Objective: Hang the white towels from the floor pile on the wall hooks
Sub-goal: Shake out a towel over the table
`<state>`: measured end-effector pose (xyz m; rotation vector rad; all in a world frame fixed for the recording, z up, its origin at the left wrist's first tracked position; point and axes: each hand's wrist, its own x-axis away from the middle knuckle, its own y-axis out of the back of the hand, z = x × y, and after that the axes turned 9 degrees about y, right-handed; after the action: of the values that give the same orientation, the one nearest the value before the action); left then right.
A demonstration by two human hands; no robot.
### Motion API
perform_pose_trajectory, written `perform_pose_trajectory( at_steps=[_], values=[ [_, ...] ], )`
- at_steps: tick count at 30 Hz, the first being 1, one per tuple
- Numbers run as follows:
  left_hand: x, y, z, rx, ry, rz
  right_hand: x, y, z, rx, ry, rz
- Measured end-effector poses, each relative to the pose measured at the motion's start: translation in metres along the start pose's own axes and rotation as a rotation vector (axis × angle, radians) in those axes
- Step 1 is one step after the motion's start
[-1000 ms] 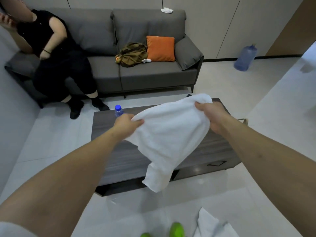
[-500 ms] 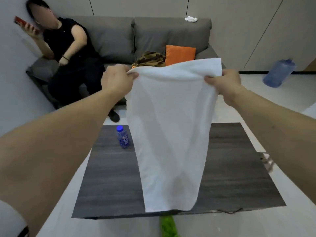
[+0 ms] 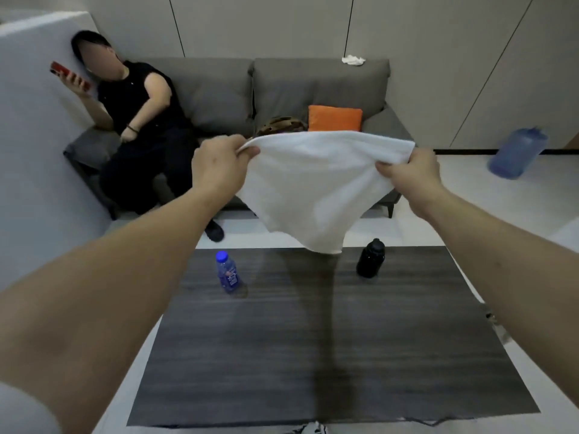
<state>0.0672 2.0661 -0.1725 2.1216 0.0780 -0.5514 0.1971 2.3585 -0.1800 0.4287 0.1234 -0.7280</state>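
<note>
A white towel point(image 3: 313, 186) is stretched between my two hands, out in front of me above the far edge of the dark coffee table point(image 3: 329, 355). My left hand point(image 3: 219, 164) pinches its top left corner and my right hand point(image 3: 410, 173) grips the top right corner. The cloth billows forward, its lower edge lifted just above the table's far side. No wall hooks are in view. A sliver of white cloth point(image 3: 310, 429) shows at the bottom edge of the frame.
On the table stand a blue-capped water bottle point(image 3: 227, 274) and a black bottle point(image 3: 371, 258). Behind is a grey sofa point(image 3: 282, 89) with an orange cushion point(image 3: 335, 119), a bag and a seated person point(image 3: 141, 126). A large blue water jug point(image 3: 517, 153) stands on the floor at right.
The towel, which hung straight down half a second ago, has swung forward and up, uncovering a black bottle. My view has risen and moved over the table since a second ago.
</note>
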Motion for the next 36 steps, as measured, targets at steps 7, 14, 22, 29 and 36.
perform_pose_trajectory(
  at_steps=[7,14,22,29,36],
  values=[
    [0.103,-0.036,0.063,-0.105,0.001,0.248,0.102,-0.016,-0.055,0.252,-0.152,0.21],
    [0.234,-0.064,0.131,-0.239,0.058,0.744,0.226,-0.028,-0.12,0.453,-0.419,0.5],
    [0.334,-0.065,0.184,-0.404,0.037,1.242,0.339,-0.028,-0.172,0.454,-0.6,0.692],
    [0.331,-0.058,0.2,-0.429,0.065,1.245,0.352,-0.033,-0.162,0.537,-0.613,0.653],
    [0.31,-0.069,0.208,-0.328,0.136,1.153,0.335,-0.043,-0.171,0.532,-0.596,0.458]
  ],
)
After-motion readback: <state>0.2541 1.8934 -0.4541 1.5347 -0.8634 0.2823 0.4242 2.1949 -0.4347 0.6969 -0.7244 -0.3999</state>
